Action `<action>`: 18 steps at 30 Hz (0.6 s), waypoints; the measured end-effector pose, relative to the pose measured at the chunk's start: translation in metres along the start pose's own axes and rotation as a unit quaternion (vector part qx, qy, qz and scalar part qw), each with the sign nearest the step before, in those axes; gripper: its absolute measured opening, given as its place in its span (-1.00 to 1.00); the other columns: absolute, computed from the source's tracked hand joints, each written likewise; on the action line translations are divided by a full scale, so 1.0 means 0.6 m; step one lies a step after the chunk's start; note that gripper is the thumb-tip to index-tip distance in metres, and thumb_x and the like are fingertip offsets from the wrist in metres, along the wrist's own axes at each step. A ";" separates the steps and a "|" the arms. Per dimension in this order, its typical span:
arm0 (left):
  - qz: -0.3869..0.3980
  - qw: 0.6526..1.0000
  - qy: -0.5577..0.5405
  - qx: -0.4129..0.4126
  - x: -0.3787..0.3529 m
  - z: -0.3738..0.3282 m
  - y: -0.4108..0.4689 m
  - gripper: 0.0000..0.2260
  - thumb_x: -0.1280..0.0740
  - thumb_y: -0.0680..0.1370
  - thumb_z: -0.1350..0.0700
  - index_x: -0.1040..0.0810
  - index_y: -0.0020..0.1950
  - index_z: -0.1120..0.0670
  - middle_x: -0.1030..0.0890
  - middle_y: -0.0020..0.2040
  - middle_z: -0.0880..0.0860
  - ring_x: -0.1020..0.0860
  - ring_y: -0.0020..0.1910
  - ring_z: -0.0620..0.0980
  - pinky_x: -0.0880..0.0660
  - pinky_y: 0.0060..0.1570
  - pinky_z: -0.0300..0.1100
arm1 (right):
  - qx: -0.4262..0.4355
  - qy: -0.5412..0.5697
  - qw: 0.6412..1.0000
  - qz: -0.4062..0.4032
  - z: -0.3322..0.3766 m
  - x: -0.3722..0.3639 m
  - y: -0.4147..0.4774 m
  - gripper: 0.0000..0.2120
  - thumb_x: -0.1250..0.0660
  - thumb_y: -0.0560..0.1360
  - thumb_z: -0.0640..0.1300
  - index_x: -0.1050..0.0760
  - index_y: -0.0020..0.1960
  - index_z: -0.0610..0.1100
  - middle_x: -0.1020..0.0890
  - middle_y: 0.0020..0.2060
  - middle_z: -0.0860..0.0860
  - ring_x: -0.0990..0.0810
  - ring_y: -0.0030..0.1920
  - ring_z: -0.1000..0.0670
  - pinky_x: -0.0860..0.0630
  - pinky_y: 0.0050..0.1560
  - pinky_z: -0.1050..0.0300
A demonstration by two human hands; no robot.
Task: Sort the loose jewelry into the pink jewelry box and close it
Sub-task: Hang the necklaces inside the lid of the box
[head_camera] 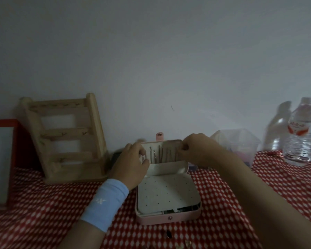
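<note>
Hanging step, I judge | left fingers [142, 152] pinch chain [144, 158], right fingers [185, 147] grip lid [166, 168] of pink jewelry box [167, 219] | next: hook chain, close.

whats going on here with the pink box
A person works at the open pink jewelry box on the red patterned cloth. The left hand and right hand grip the sides of its upright lid, where thin chains hang. The box is not yet closed.
</note>
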State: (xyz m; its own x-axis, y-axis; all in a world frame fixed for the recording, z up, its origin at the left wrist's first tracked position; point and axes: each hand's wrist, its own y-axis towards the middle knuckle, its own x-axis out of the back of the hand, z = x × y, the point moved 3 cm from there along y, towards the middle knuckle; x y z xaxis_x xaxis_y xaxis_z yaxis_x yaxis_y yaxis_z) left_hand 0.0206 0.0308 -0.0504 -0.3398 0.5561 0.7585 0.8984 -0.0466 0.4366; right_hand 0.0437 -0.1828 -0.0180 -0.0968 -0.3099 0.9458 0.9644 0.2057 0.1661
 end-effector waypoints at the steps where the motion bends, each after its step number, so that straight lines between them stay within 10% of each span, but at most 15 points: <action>1: -0.013 1.000 -0.001 0.020 0.000 0.006 -0.010 -0.87 -0.35 0.55 0.09 -0.41 -0.01 0.00 -0.43 -0.02 -0.05 -0.48 -0.13 -0.09 -0.44 -0.13 -0.23 | -0.012 -0.005 1.000 0.012 -0.001 -0.004 -0.007 -0.78 -0.30 0.58 -0.02 -0.53 -0.22 -0.05 -0.59 -0.32 0.03 -0.55 -0.32 0.05 -0.47 -0.30 0.23; 8: 0.032 0.990 -0.063 0.125 -0.043 0.020 -0.073 -0.67 -0.34 0.55 0.09 -0.35 0.27 0.09 -0.39 0.23 0.04 -0.51 0.10 -0.01 -0.42 -0.17 -0.37 | -0.041 0.035 0.992 0.114 0.015 -0.066 -0.083 -0.60 -0.28 0.59 -0.04 -0.38 0.42 -0.05 -0.55 0.18 0.01 -0.53 0.02 0.06 -0.51 0.01 0.25; 18: 0.112 0.988 -0.090 0.062 -0.022 0.020 -0.104 -0.56 -0.31 0.55 0.05 -0.36 0.43 -0.09 -0.43 0.29 -0.01 -0.49 0.20 -0.04 -0.47 0.22 -0.13 | -0.022 0.001 0.995 0.096 0.020 -0.086 -0.106 -0.47 -0.24 0.54 0.02 -0.35 0.49 -0.03 -0.51 0.38 -0.03 -0.55 0.23 -0.01 -0.58 0.23 0.04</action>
State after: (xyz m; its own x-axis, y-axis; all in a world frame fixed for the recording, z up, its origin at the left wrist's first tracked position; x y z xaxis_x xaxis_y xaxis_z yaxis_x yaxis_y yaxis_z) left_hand -0.0275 0.0360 -0.0933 -0.0829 0.6820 0.7266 0.9765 -0.0898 0.1957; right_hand -0.0154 -0.1689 -0.0742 0.0903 -0.2707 0.9584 0.9748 0.2209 -0.0294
